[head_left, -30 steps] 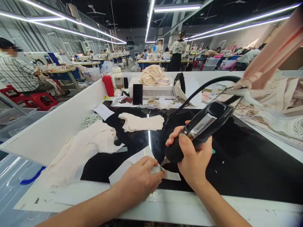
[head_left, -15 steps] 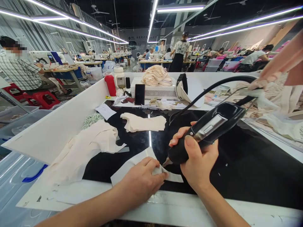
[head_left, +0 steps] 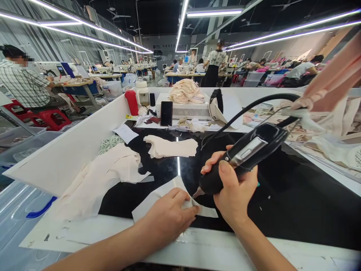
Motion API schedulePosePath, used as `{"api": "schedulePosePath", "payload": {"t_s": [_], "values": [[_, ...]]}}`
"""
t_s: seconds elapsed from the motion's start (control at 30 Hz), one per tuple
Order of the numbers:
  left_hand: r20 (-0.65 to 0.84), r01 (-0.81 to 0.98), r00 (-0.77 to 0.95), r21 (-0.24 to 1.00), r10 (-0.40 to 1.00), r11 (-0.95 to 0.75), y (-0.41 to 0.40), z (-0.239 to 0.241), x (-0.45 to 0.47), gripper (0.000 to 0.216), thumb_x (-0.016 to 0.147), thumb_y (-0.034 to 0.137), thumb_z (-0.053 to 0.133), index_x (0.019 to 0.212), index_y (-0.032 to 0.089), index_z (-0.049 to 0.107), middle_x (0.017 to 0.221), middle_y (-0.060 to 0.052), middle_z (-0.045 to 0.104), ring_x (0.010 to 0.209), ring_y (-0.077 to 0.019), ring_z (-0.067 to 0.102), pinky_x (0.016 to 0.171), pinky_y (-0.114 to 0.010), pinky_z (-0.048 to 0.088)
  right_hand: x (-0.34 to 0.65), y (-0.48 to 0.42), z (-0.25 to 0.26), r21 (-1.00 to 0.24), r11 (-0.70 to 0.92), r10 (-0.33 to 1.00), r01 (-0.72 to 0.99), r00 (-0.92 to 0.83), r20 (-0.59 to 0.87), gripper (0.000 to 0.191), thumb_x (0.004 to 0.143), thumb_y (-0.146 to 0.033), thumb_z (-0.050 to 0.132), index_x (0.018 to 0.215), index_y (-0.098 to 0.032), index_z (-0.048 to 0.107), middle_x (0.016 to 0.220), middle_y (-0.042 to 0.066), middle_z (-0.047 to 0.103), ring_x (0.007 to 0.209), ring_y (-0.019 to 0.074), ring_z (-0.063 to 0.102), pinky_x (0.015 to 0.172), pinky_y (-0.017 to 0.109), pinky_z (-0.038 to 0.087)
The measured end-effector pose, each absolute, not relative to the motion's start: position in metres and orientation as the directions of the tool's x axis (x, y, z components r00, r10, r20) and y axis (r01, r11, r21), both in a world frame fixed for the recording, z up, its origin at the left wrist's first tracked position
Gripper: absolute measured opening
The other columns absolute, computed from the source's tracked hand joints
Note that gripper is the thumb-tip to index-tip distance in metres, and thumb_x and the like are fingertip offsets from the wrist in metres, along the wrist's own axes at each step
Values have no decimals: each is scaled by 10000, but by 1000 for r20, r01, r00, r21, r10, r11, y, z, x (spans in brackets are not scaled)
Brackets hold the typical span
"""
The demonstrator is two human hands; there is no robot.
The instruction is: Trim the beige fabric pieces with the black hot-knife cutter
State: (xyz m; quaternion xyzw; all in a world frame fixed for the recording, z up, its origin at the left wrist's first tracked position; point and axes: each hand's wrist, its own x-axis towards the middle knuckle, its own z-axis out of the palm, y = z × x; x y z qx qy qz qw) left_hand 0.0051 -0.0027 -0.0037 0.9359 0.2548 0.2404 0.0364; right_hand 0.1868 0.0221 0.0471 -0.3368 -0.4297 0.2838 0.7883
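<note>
My right hand (head_left: pixel 235 192) is wrapped around a black corded hand tool (head_left: pixel 248 146) with a silver plate on its side. The tool slants down to the left, and a small metal tip (head_left: pixel 199 192) shows beneath its rounded end, close to the fabric. With its fingers closed, my left hand (head_left: pixel 172 210) grips and presses a cream fabric piece (head_left: pixel 152 199) against the black work surface (head_left: pixel 296 203). Part of that fabric is hidden under the hand, and a narrow end (head_left: pixel 208 212) sticks out to the right, just below the tool's tip.
A fabric stack (head_left: pixel 172 146) lies ahead; a larger fabric pile (head_left: pixel 98 177) is at left. Behind stand a phone (head_left: pixel 166 113), a red cup (head_left: pixel 131 102) and a white box (head_left: pixel 186 111) topped with fabric. The cord (head_left: pixel 239 113) arches right. Co-workers (head_left: pixel 216 62) are beyond the low walls.
The black tool and my right hand have shifted very slightly left. My left hand and the fabric under it stay nearly still.
</note>
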Motion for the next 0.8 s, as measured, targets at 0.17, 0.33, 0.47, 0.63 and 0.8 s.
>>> {"api": "schedulePosePath", "payload": {"t_s": [0.17, 0.33, 0.47, 0.63, 0.8], "values": [[436, 462, 749, 195, 499, -865, -2, -8, 5, 196, 1185, 214, 594, 1282, 215, 764, 1136, -95, 688, 1056, -229, 675, 915, -298, 661, 185, 25, 44, -781, 603, 750, -161, 448, 487, 380, 938, -395, 904, 1158, -304, 608, 859, -72, 755, 647, 141, 694, 637, 309, 612], [388, 478, 756, 223, 527, -850, -1, -10, 5, 175, 1137, 266, 723, 1299, 215, 766, 1181, -93, 714, 1123, -245, 706, 974, -330, 676, 187, 29, 42, -806, 571, 765, -157, 458, 453, 372, 943, -376, 897, 1178, -297, 619, 849, -69, 750, 650, 140, 688, 645, 312, 607], [341, 456, 746, 364, 572, -812, 8, -7, -1, 248, 1127, 253, 744, 1373, 229, 760, 1297, -75, 750, 1171, -230, 743, 1008, -328, 669, 193, 29, 42, -807, 568, 760, -163, 480, 438, 458, 884, -436, 961, 1181, -292, 644, 840, -69, 755, 649, 143, 691, 651, 312, 622], [376, 505, 704, 333, 603, -797, 41, -2, -5, 187, 1136, 127, 660, 1249, 181, 799, 1258, -83, 776, 1128, -223, 757, 1030, -340, 649, 203, 32, 42, -820, 561, 749, -112, 489, 446, 478, 872, -475, 987, 1155, -295, 647, 865, -64, 774, 654, 143, 707, 664, 303, 633], [344, 437, 785, 283, 515, -854, 69, -12, 9, 64, 1044, 167, 846, 1070, 186, 790, 1214, -51, 800, 1187, -241, 755, 1056, -341, 626, 227, 41, 39, -849, 525, 743, 57, 456, 490, 459, 906, -544, 943, 1151, -282, 657, 971, -16, 798, 778, 182, 751, 784, 347, 639]]}}
